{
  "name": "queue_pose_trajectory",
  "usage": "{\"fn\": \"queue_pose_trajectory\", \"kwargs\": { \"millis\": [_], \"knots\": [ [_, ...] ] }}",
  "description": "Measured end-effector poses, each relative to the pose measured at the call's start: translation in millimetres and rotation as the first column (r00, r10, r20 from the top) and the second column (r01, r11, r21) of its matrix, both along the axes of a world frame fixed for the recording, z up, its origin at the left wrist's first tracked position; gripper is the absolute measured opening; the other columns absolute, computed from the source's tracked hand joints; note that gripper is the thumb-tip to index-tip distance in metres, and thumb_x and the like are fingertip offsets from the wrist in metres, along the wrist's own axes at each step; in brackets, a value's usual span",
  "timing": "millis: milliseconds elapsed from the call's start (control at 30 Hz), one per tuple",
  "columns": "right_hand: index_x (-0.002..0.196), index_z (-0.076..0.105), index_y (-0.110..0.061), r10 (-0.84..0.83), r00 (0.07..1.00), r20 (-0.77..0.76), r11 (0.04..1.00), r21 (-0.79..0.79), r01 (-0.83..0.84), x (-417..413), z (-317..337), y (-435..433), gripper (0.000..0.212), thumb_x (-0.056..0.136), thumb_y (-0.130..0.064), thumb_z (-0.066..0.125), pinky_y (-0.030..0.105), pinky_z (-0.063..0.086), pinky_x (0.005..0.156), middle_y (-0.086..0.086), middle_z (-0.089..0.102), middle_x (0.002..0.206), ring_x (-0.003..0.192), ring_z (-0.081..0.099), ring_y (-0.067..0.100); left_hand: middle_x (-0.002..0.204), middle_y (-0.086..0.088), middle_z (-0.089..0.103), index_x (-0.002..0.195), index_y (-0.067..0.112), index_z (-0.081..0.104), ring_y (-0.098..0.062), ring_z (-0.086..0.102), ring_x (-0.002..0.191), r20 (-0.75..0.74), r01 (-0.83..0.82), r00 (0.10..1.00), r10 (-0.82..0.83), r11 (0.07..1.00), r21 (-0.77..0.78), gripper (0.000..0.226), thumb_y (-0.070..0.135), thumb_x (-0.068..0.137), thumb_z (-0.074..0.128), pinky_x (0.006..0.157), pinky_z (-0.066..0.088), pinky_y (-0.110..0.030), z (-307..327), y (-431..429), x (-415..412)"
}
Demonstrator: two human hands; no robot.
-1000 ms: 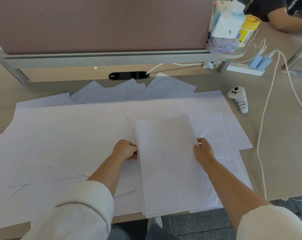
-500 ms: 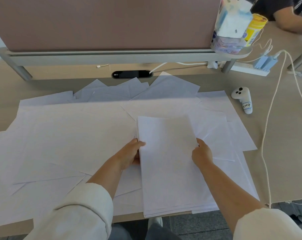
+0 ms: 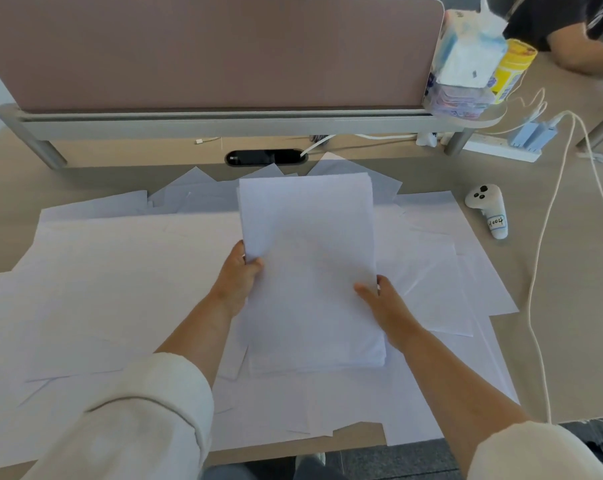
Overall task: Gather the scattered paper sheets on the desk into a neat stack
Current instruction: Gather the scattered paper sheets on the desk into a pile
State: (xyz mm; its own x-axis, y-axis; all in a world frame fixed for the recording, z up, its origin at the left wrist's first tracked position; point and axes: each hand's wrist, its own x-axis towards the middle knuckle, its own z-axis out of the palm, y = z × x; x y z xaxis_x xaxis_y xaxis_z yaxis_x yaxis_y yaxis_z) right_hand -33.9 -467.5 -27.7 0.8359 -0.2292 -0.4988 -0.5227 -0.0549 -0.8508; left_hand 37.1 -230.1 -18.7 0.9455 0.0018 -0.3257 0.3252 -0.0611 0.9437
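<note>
A thick stack of white paper sheets [image 3: 310, 271] is tilted up off the desk, its far edge raised toward the partition. My left hand [image 3: 237, 275] grips the stack's left edge, thumb on top. On the right edge my right hand [image 3: 385, 303] holds it the same way, thumb over the top sheet. Loose white sheets [image 3: 113, 289] lie scattered and overlapping across the beige desk [image 3: 552, 306], under and around the stack.
A mauve partition [image 3: 206, 50] on a grey rail closes off the back. To the right lie a white controller [image 3: 488, 209], a long white cable [image 3: 535, 289], a power strip [image 3: 501, 150], a tissue pack [image 3: 469, 53] and a yellow canister [image 3: 511, 71]. Another person's arm [image 3: 584, 50] rests at far right.
Both hands have taken hold of the stack's sides and lifted it, tilting its far edge up and moving it away from the desk's front edge.
</note>
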Motion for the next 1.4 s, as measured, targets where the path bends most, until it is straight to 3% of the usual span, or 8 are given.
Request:
{"fn": "queue_pose_trajectory", "kwargs": {
  "millis": [133,267,433,567,700,967,1233,1400],
  "knots": [
    [0.122,0.052,-0.015,0.049,0.997,-0.059,0.931,0.363,-0.025,9,1,4,0.026,0.095,-0.014,0.051,0.037,0.053,0.084,0.007,0.065,0.113,0.102,0.063,0.026,0.088,-0.003,0.058,0.103,0.022,0.054,-0.019,0.052,0.074,-0.031,-0.003,1.000,0.002,0.999,-0.039,0.032,0.004,0.077,0.047,0.068,0.042,-0.030,8,1,15],
    [0.118,0.054,-0.009,0.059,0.997,-0.050,0.971,0.236,-0.045,23,1,7,0.029,0.094,0.003,0.043,0.042,0.053,0.085,0.009,0.066,0.099,0.088,0.064,0.026,0.109,-0.008,0.061,0.117,0.014,0.050,-0.025,0.060,0.094,-0.035,0.032,0.999,-0.033,0.999,-0.042,0.032,-0.004,0.092,0.043,0.086,0.049,-0.038,15,1,32],
    [0.125,0.050,-0.009,-0.177,0.984,-0.035,0.925,0.335,0.178,56,2,10,0.034,0.095,0.004,0.041,0.045,0.046,0.090,0.006,0.063,0.102,0.089,0.060,0.024,0.125,-0.002,0.055,0.133,0.017,0.046,-0.024,0.054,0.112,-0.148,-0.003,0.989,0.020,0.994,0.113,0.041,0.030,0.094,0.051,0.099,0.043,-0.037,17,16,49],
    [0.136,0.044,-0.015,-0.390,0.917,-0.085,0.824,0.412,0.389,86,4,16,0.044,0.096,0.004,0.040,0.045,0.042,0.098,0.005,0.055,0.117,0.103,0.052,0.026,0.104,-0.003,0.055,0.107,0.017,0.057,-0.021,0.051,0.097,-0.211,-0.109,0.966,0.151,0.974,0.197,0.024,0.031,0.097,0.041,0.084,0.040,-0.033,10,29,52],
    [0.137,0.040,-0.004,-0.407,0.892,-0.195,0.870,0.215,0.444,112,-1,24,0.044,0.093,0.004,0.040,0.035,0.043,0.087,0.019,0.051,0.128,0.098,0.048,0.024,0.070,-0.003,0.044,0.065,0.017,0.042,-0.022,0.041,0.073,-0.274,-0.049,0.954,0.117,0.969,0.243,0.031,0.024,0.096,0.040,0.071,0.032,-0.030,0,30,51],
    [0.134,0.044,-0.011,-0.488,0.848,-0.205,0.796,0.293,0.529,121,-1,39,0.044,0.092,0.003,0.045,0.032,0.049,0.083,0.009,0.054,0.126,0.102,0.054,0.025,0.069,0.001,0.042,0.071,0.020,0.043,-0.012,0.042,0.066,-0.357,-0.143,0.927,0.118,0.989,-0.044,0.026,0.020,0.097,0.045,0.064,0.033,-0.025,-2,11,63],
    [0.088,0.051,-0.006,-0.378,0.888,-0.262,0.923,-0.185,0.338,117,-7,42,0.006,0.086,-0.009,0.047,0.030,0.039,0.063,0.006,0.047,0.076,0.063,0.043,0.021,0.072,0.000,0.051,0.076,0.017,0.051,-0.012,0.050,0.064,-0.421,-0.227,0.895,0.150,0.964,-0.137,0.022,0.013,0.096,0.044,0.059,0.036,-0.026,-2,-15,75],
    [0.063,0.040,-0.012,-0.323,0.898,-0.299,0.931,-0.270,0.245,119,-3,35,0.027,0.088,-0.015,0.049,0.029,0.038,0.067,0.006,0.046,0.072,0.065,0.045,0.023,0.079,-0.010,0.055,0.083,0.010,0.054,-0.018,0.051,0.063,-0.417,-0.207,0.894,0.165,0.976,-0.059,0.009,0.011,0.092,0.054,0.045,0.036,-0.022,-8,-21,82]
  ]
}}
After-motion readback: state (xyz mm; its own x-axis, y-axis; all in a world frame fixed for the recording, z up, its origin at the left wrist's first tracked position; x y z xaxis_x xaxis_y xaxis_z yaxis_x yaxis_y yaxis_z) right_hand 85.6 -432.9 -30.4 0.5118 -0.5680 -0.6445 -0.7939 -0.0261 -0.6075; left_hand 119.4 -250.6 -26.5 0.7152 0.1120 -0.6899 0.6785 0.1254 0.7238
